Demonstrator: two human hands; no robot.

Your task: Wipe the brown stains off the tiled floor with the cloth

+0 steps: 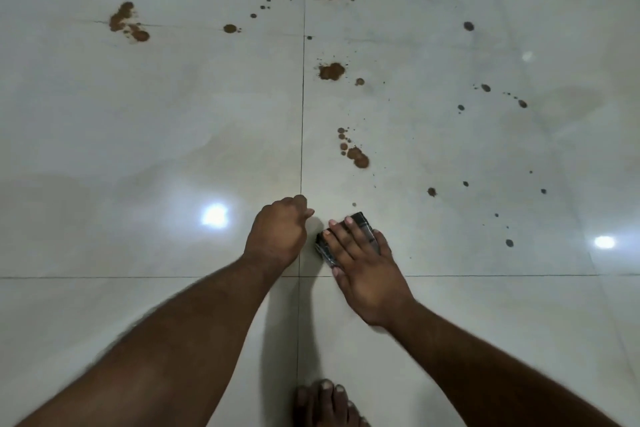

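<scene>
Tiled floor (138,135) stained; R hand (363,267) flat, hiding cloth (360,224); L hand (277,232) fisted.

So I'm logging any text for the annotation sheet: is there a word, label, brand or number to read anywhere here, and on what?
None: no readable text shows.
The dark cloth under the right hand has a pale pattern, no letters.
The floor tiles and the brown stains carry no writing.

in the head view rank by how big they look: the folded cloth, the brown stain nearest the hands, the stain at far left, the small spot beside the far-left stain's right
1. cloth, partly hidden under the right hand
2. far-left stain
3. stain nearest the hands, close to the far-left one; it sits nearer the camera, so unsure
4. small spot
</scene>
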